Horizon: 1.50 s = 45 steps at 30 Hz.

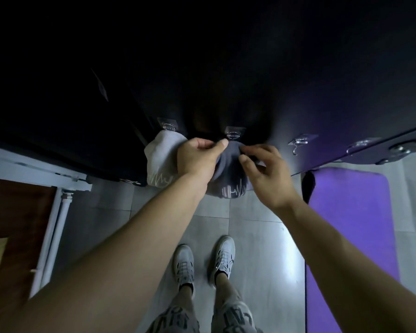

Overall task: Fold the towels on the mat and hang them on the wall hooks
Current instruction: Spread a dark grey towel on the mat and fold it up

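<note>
A folded dark grey towel (pixel 228 174) hangs against the dark wall just below the second hook (pixel 233 134). My left hand (pixel 197 159) grips its upper left part, thumb near the hook. My right hand (pixel 262 169) pinches its upper right edge with curled fingers. A white towel (pixel 160 159) hangs from the first hook (pixel 168 126) to the left, partly hidden behind my left hand. Two bare hooks (pixel 299 143) (pixel 362 144) stick to the wall further right. The purple mat (pixel 351 224) lies on the floor at right.
Grey floor tiles (pixel 257 236) stretch under my feet in white sneakers (pixel 203 258). A white frame and pipe (pixel 58 224) stand at left beside a brown surface. A black object (pixel 308 186) leans at the mat's near corner by the wall.
</note>
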Tool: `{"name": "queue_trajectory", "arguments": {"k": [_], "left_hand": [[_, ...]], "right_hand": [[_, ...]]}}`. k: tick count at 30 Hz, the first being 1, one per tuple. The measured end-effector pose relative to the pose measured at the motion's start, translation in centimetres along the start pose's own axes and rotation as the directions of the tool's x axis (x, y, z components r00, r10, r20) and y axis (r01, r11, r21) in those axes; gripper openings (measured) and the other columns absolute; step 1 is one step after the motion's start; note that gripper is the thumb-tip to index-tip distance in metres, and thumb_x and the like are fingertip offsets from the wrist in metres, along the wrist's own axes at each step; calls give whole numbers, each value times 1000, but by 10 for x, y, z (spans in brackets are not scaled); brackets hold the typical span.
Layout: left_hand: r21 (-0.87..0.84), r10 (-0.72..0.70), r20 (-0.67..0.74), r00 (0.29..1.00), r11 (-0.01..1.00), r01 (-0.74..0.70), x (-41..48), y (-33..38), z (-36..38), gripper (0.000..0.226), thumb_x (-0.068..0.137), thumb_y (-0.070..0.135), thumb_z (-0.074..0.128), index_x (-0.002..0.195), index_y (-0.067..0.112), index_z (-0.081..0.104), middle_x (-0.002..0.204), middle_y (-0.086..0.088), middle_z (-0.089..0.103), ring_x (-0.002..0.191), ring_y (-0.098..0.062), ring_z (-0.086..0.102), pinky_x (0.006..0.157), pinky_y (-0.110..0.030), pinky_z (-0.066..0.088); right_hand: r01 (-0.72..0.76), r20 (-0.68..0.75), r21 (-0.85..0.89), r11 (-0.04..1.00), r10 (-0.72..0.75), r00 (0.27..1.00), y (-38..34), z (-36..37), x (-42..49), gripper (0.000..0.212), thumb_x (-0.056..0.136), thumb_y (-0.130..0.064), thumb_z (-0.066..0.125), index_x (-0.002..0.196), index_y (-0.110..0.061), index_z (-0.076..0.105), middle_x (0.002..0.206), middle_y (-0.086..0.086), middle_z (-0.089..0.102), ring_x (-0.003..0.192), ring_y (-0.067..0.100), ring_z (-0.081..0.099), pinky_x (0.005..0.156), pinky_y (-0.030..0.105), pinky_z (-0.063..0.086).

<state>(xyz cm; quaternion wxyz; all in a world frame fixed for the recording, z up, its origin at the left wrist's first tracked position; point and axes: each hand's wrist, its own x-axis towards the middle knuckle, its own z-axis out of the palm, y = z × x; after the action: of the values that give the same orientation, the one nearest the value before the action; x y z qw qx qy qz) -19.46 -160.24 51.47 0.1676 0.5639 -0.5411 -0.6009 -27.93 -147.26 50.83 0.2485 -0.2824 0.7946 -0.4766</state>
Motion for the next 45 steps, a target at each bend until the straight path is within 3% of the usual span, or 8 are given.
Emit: {"name": "queue_trajectory", "arguments": {"k": [9, 12, 18, 22, 29, 35, 39, 45], "left_hand": [[-71, 85, -99, 991, 993, -92, 0, -13, 13, 20, 82, 23, 82, 88, 7, 70, 81, -2, 74, 76, -13, 70, 69, -20, 56], [-97, 103, -114, 988, 989, -114, -1, -17, 16, 21, 81, 26, 82, 88, 11, 69, 81, 1, 73, 78, -14, 70, 70, -22, 56], [-25, 227, -149, 963, 972, -233, -10, -22, 17, 30, 83, 31, 80, 97, 17, 56, 105, -7, 63, 87, -4, 65, 76, -22, 55], [53, 297, -43, 954, 954, -294, -20, -25, 13, 22, 96, 38, 58, 96, 19, 70, 92, 5, 72, 88, -4, 67, 82, -37, 56], [-111, 215, 157, 964, 974, -200, -35, -29, 0, 41, 97, 37, 44, 126, 17, 66, 125, 4, 68, 122, -8, 59, 109, -41, 45], [-71, 152, 263, 953, 988, -138, -36, -34, -7, 44, 102, 39, 45, 142, 23, 53, 146, 9, 52, 134, 1, 46, 118, -34, 35], [40, 108, 317, 942, 991, -127, -37, -33, -8, 44, 106, 31, 45, 149, 22, 43, 140, 14, 41, 123, 13, 35, 104, -4, 26], [284, 28, 382, 924, 948, -146, -27, -15, -15, 44, 94, 64, 39, 120, 36, 60, 117, 15, 65, 115, -8, 58, 104, -35, 42]], "right_hand": [[-18, -32, -19, 1000, 17, 999, 12, 8, 0, 33, 93, -31, 66, 124, -22, 67, 116, -4, 47, 106, 11, 60, 93, 40, 55], [-14, -19, -39, 999, 13, 1000, 12, 11, -4, 44, 91, -40, 63, 133, -26, 61, 115, -8, 39, 116, 16, 53, 94, 38, 54], [-9, 32, 48, 999, 7, 999, 14, 20, -15, 51, 96, -20, 63, 145, -28, 47, 118, -14, 44, 116, 15, 56, 87, 21, 54], [63, 34, 53, 997, -65, 997, 12, 23, -17, 53, 97, -12, 60, 146, -25, 46, 120, -10, 48, 116, 10, 55, 84, 21, 55], [153, 107, -157, 976, -137, 985, 20, 12, -3, 47, 102, -27, 52, 148, -27, 45, 122, -5, 43, 116, 14, 53, 100, 25, 46], [48, 220, -12, 999, -44, 975, 21, 4, -5, 50, 98, -32, 50, 147, -32, 42, 123, -10, 38, 125, 10, 43, 111, 29, 39], [-16, 266, 128, 992, -19, 964, 20, 1, -7, 46, 102, -22, 45, 148, -29, 42, 133, -9, 46, 128, -4, 42, 105, 10, 32], [-51, 298, 95, 994, 21, 954, 20, -10, -4, 46, 105, -17, 45, 144, -41, 42, 130, -9, 47, 127, -1, 44, 105, 8, 33]]}}
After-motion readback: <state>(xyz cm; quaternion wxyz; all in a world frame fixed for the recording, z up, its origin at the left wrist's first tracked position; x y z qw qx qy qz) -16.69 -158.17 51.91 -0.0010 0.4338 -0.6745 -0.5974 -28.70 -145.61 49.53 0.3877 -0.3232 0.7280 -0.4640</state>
